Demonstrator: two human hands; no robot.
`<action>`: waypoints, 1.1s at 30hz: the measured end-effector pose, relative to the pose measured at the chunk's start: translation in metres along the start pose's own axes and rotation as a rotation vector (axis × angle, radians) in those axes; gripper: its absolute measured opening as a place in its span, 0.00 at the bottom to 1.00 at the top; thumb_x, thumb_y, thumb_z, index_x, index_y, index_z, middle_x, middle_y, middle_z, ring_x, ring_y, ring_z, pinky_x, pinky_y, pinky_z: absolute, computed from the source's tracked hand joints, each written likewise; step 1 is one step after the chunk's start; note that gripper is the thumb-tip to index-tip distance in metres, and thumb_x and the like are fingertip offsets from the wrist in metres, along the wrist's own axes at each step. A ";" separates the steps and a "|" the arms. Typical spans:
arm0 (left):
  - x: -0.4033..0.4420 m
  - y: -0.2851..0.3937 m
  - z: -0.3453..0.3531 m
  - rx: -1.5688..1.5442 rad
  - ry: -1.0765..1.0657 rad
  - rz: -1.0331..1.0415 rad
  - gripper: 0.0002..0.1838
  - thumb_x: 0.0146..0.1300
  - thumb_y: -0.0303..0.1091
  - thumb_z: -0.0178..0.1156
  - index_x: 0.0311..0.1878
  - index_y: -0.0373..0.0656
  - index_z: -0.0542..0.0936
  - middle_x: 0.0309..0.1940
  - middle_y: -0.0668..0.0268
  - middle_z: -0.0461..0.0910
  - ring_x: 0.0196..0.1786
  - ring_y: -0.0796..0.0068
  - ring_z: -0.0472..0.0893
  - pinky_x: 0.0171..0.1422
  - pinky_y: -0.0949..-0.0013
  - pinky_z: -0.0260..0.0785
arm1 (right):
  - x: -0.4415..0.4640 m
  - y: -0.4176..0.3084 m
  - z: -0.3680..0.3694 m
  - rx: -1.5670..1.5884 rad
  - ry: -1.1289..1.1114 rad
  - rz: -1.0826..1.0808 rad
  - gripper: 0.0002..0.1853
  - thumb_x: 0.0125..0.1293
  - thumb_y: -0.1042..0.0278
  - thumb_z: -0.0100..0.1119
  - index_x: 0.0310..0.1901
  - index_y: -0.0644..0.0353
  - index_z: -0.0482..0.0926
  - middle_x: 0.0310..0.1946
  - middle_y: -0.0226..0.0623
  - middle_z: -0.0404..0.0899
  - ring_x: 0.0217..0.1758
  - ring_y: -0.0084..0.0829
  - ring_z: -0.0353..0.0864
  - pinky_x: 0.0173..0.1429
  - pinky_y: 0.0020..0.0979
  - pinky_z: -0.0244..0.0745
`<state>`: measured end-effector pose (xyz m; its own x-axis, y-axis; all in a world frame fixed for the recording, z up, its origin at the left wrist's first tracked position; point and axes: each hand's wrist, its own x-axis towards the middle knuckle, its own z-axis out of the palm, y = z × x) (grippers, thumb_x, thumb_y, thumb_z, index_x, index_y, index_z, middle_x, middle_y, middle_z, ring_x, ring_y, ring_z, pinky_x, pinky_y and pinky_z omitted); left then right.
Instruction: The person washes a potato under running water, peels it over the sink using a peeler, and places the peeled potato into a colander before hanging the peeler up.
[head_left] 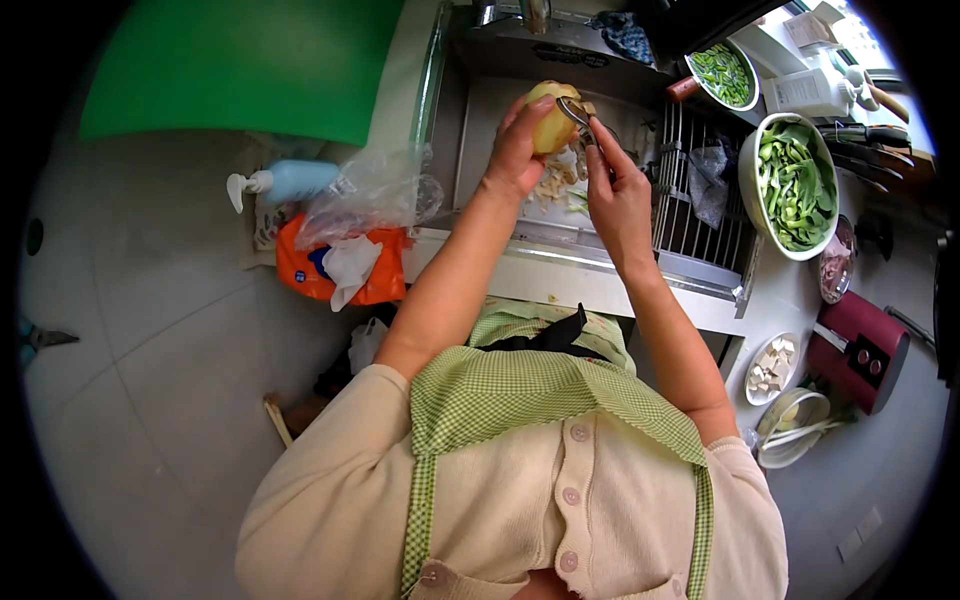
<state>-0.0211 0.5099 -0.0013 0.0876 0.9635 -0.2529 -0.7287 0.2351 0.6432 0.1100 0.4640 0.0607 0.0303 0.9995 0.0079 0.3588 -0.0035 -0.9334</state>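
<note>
My left hand (pixel 514 152) is wrapped around a potato (pixel 552 130) and holds it up over the sink. The potato's pale yellow flesh shows over most of its surface, with a brownish patch near the top right. In my right hand (pixel 620 190) is a metal peeler (pixel 572 108), its curved head against the potato's right side. My right fingers are closed on its handle, which they partly hide. Below both hands, peelings (pixel 556 183) lie on the bottom of the steel sink (pixel 490 110).
A drying rack (pixel 683 215) covers the sink's right side. Beyond it stand a white bowl of green leaves (pixel 797 187) and a pot of cut green vegetables (pixel 722 76). A plate of white cubes (pixel 772 368) sits nearer me. Left are a pump bottle (pixel 300 180) and an orange pack (pixel 310 268).
</note>
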 end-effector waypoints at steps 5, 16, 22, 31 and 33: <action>0.002 -0.009 0.002 -0.100 0.044 -0.065 0.23 0.59 0.47 0.63 0.52 0.43 0.76 0.45 0.63 0.81 0.48 0.69 0.81 0.52 0.67 0.76 | -0.014 -0.001 0.000 -0.059 0.035 -0.068 0.18 0.68 0.73 0.54 0.59 0.60 0.75 0.25 0.42 0.74 0.25 0.30 0.70 0.32 0.30 0.67; 0.013 -0.004 0.001 -0.136 0.134 -0.128 0.26 0.57 0.52 0.64 0.51 0.41 0.75 0.42 0.61 0.80 0.44 0.63 0.81 0.49 0.65 0.77 | -0.062 0.029 0.009 -0.214 -0.105 -0.128 0.22 0.67 0.74 0.54 0.63 0.55 0.72 0.25 0.40 0.73 0.26 0.32 0.72 0.32 0.32 0.68; 0.020 0.010 -0.004 -0.227 0.076 -0.058 0.26 0.59 0.49 0.64 0.52 0.40 0.74 0.44 0.60 0.79 0.47 0.62 0.81 0.53 0.64 0.77 | -0.053 0.040 -0.005 0.414 -0.087 0.468 0.20 0.71 0.65 0.53 0.63 0.56 0.72 0.22 0.19 0.66 0.23 0.11 0.58 0.27 0.18 0.55; 0.002 -0.004 0.002 -0.113 0.016 -0.084 0.27 0.58 0.45 0.67 0.56 0.42 0.73 0.47 0.63 0.79 0.48 0.65 0.81 0.55 0.65 0.75 | 0.022 0.056 0.006 0.298 -0.039 0.232 0.30 0.61 0.61 0.66 0.61 0.68 0.70 0.27 0.25 0.73 0.29 0.15 0.67 0.34 0.19 0.66; 0.004 0.008 -0.009 -0.128 0.007 -0.101 0.27 0.58 0.45 0.67 0.56 0.41 0.73 0.47 0.62 0.79 0.48 0.64 0.81 0.55 0.65 0.76 | 0.009 0.069 0.004 0.295 0.014 0.235 0.30 0.62 0.61 0.65 0.62 0.66 0.70 0.28 0.24 0.73 0.29 0.14 0.67 0.34 0.19 0.66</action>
<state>-0.0327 0.5143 -0.0039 0.1605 0.9346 -0.3174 -0.7968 0.3125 0.5171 0.1318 0.4729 -0.0054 0.0932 0.9719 -0.2162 0.0563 -0.2219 -0.9734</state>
